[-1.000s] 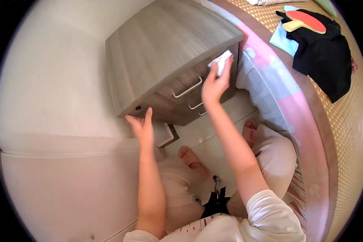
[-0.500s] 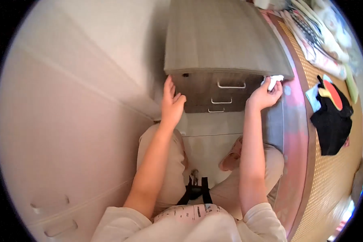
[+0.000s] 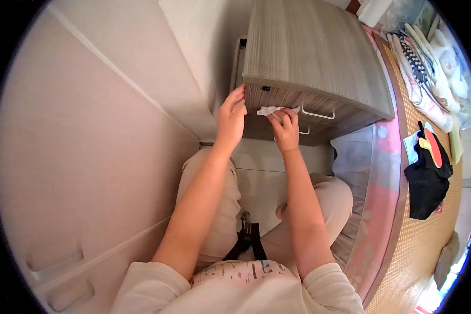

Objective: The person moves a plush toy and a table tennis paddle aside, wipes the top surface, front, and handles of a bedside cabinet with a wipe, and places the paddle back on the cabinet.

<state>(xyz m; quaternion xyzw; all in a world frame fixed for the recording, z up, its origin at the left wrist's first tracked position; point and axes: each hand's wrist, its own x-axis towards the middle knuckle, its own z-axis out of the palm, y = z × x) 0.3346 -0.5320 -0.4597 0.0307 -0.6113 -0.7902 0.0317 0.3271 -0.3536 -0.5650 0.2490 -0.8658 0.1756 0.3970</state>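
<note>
A wood-grain drawer cabinet (image 3: 309,47) stands in front of me, with pale metal handles on its drawer fronts. In my right hand (image 3: 284,128) is a thin, crumpled white tissue (image 3: 269,110), pressed to the top drawer front just left of the upper handle (image 3: 319,114). My fingers pinch its right part. At the cabinet's front left corner, my left hand (image 3: 231,118) rests with fingers stretched along the side edge. Above and between the hands is a small dark lock (image 3: 266,89) near the drawer's upper left.
Close on the left rises a pale wall-like panel (image 3: 104,157) with handles low down. A bed with a woven mat (image 3: 403,256) runs along the right. On it lie a red table tennis paddle (image 3: 433,148), black cloth (image 3: 426,191) and folded bedding (image 3: 418,78).
My right hand has moved left with the tissue, from the cabinet's right corner to the drawer front. The left hand stays by the left corner. The view has shifted, and the cabinet appears turned.
</note>
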